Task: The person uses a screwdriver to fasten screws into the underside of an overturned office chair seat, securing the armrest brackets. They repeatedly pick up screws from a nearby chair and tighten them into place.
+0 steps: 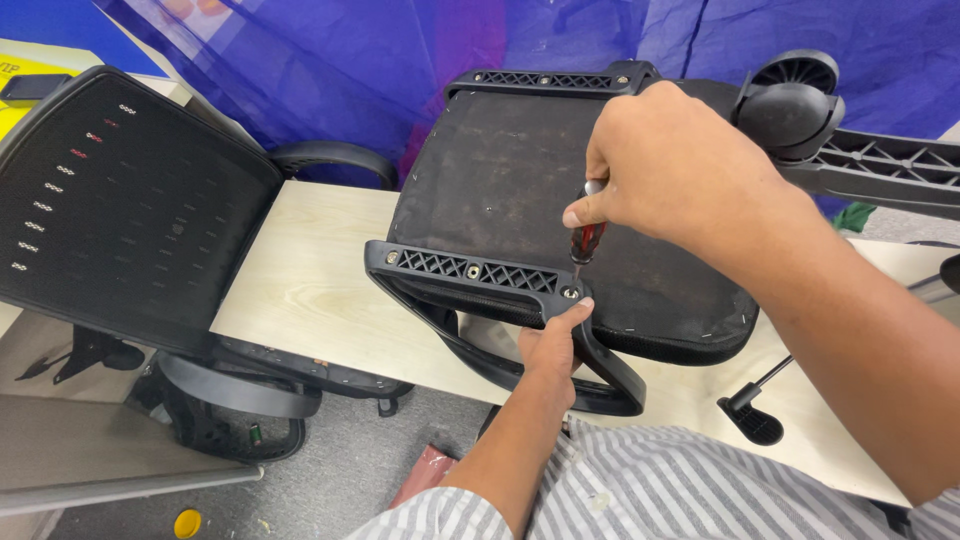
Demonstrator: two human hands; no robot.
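An upturned black chair seat [520, 190] lies on a pale wooden table [310, 290]. A black armrest bracket [470, 270] with lattice ribs sits along the seat's near edge. My right hand [680, 170] grips a red-and-black screwdriver [586, 240], held upright with its tip in a screw at the bracket's right end. My left hand [555, 345] comes up from below and holds the bracket's lower arm just under that screw, thumb against the edge.
A black mesh chair back [120, 200] leans at the left over the table edge. A chair base with a caster wheel [795, 95] lies at the top right. A gas-lift lever [750, 415] rests on the table. Blue cloth hangs behind. Grey floor below.
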